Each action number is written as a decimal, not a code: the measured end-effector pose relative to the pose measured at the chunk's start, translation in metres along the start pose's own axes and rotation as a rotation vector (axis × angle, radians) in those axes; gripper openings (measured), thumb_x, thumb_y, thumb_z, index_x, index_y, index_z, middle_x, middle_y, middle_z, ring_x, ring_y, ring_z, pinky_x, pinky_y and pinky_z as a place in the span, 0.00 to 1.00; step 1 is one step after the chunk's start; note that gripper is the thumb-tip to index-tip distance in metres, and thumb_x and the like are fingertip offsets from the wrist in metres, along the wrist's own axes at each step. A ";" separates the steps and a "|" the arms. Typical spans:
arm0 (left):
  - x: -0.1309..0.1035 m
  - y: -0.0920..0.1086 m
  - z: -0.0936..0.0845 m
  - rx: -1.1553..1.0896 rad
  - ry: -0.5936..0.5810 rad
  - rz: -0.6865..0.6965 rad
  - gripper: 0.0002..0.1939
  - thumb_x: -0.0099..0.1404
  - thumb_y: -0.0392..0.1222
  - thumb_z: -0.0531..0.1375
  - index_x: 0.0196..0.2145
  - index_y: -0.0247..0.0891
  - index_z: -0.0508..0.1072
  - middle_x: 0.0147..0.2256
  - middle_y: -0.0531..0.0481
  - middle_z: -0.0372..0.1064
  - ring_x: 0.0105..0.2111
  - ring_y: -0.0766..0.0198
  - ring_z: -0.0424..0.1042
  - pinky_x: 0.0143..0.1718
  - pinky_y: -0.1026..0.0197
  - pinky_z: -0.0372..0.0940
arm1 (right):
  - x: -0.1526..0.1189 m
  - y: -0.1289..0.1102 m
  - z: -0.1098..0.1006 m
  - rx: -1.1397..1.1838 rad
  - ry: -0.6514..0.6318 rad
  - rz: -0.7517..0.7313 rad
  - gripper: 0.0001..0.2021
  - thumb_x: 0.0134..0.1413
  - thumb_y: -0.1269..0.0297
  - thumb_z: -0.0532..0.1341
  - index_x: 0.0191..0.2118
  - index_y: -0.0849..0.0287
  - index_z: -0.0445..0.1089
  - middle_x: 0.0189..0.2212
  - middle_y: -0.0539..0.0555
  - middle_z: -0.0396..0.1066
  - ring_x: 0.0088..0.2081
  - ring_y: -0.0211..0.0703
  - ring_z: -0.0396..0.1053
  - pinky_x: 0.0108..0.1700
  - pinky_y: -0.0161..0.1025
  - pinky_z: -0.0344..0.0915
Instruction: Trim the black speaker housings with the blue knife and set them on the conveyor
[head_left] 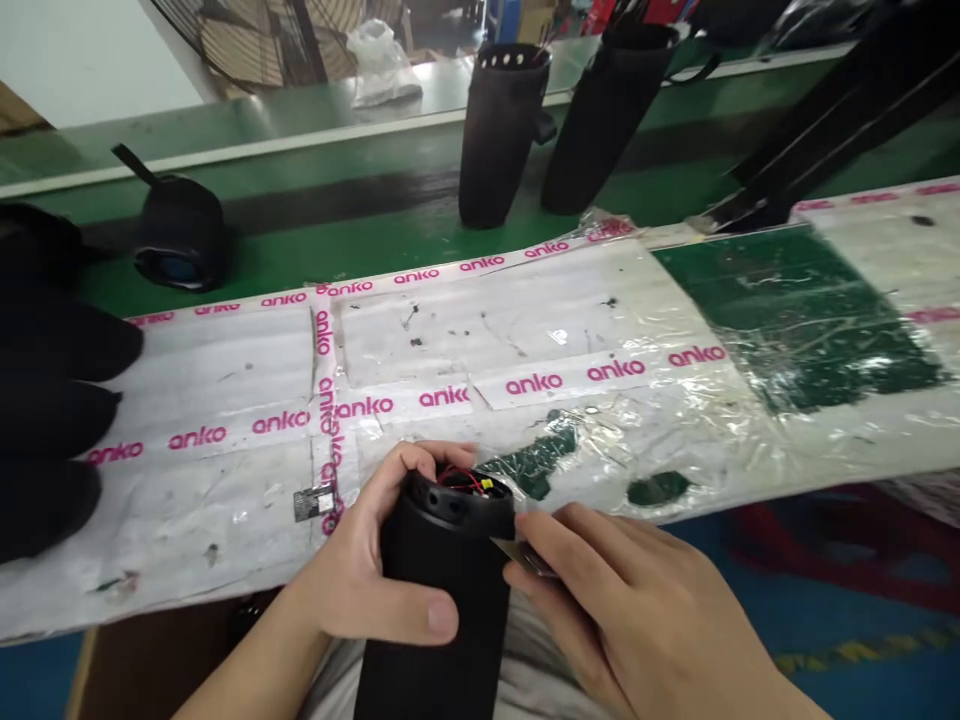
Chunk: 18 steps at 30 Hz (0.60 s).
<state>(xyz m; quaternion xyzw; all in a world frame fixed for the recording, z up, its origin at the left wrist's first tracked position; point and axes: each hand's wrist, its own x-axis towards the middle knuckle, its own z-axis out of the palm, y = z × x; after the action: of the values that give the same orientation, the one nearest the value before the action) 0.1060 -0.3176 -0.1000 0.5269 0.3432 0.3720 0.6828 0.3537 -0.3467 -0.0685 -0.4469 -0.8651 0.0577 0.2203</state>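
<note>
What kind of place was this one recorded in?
Probably a factory assembly line. A green conveyor belt carries unfinished black speaker shells, the bench is covered in taped plastic, and the left hand holds a shell with wires showing.

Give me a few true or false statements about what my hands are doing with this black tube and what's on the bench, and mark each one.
1. The left hand wraps around the black tube. True.
2. Red wires show inside the tube's open top. True.
3. The right hand rests flat on the bench, away from the tube. False: it is at the tube's side near the top, pinching a small flat piece against it.
4. Two tall black tubes stand on the green belt beyond the bench. True.
5. The tape on the bench is printed in blue letters. False: the letters are pink.
</note>
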 end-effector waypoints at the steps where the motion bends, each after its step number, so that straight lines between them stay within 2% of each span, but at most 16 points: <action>1: 0.001 0.000 0.001 0.054 -0.018 0.001 0.33 0.55 0.51 0.80 0.52 0.54 0.69 0.65 0.46 0.66 0.73 0.35 0.57 0.70 0.31 0.56 | -0.002 0.002 -0.002 -0.030 -0.014 0.005 0.10 0.83 0.61 0.47 0.54 0.55 0.64 0.30 0.47 0.71 0.25 0.44 0.71 0.26 0.42 0.63; 3: 0.001 0.005 0.003 0.261 -0.023 0.050 0.37 0.55 0.42 0.78 0.58 0.56 0.70 0.70 0.46 0.60 0.77 0.33 0.45 0.75 0.28 0.43 | -0.006 0.005 -0.003 -0.062 -0.041 0.024 0.12 0.84 0.58 0.47 0.53 0.54 0.65 0.29 0.47 0.70 0.24 0.44 0.70 0.26 0.42 0.60; 5: 0.000 0.013 0.006 0.473 -0.019 0.139 0.42 0.57 0.37 0.73 0.66 0.57 0.66 0.72 0.46 0.57 0.78 0.35 0.43 0.76 0.30 0.39 | -0.006 0.006 -0.003 -0.074 -0.041 0.017 0.12 0.84 0.58 0.47 0.53 0.54 0.65 0.29 0.46 0.70 0.24 0.44 0.70 0.27 0.42 0.59; 7: -0.001 0.020 0.009 0.545 -0.036 0.187 0.44 0.56 0.34 0.67 0.68 0.56 0.64 0.69 0.46 0.61 0.75 0.40 0.52 0.76 0.36 0.48 | -0.004 0.006 -0.005 -0.090 -0.028 -0.007 0.11 0.84 0.59 0.48 0.53 0.55 0.65 0.29 0.46 0.69 0.25 0.43 0.70 0.28 0.42 0.59; 10: 0.001 0.025 0.013 0.528 -0.061 0.152 0.41 0.55 0.32 0.64 0.64 0.56 0.66 0.63 0.49 0.65 0.69 0.46 0.63 0.70 0.46 0.60 | -0.001 0.007 -0.009 -0.108 -0.042 -0.046 0.11 0.83 0.60 0.48 0.54 0.55 0.66 0.29 0.47 0.69 0.26 0.44 0.69 0.31 0.43 0.59; 15: 0.004 0.022 0.015 0.509 -0.019 0.161 0.37 0.52 0.33 0.65 0.59 0.54 0.67 0.59 0.49 0.64 0.63 0.48 0.68 0.64 0.49 0.66 | 0.000 0.010 -0.014 -0.129 -0.086 -0.065 0.10 0.80 0.66 0.48 0.53 0.54 0.66 0.29 0.47 0.68 0.25 0.47 0.66 0.30 0.46 0.55; 18: 0.004 0.021 0.016 0.515 -0.012 0.158 0.36 0.52 0.34 0.65 0.58 0.52 0.67 0.58 0.48 0.65 0.60 0.48 0.70 0.61 0.49 0.68 | 0.001 0.009 -0.015 -0.132 -0.118 -0.065 0.12 0.70 0.73 0.52 0.52 0.53 0.65 0.29 0.47 0.68 0.25 0.48 0.65 0.30 0.46 0.55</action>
<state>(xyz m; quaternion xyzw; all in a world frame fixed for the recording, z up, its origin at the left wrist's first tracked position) 0.1186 -0.3175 -0.0764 0.7107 0.3803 0.3214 0.4969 0.3667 -0.3419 -0.0573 -0.4279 -0.8926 0.0196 0.1407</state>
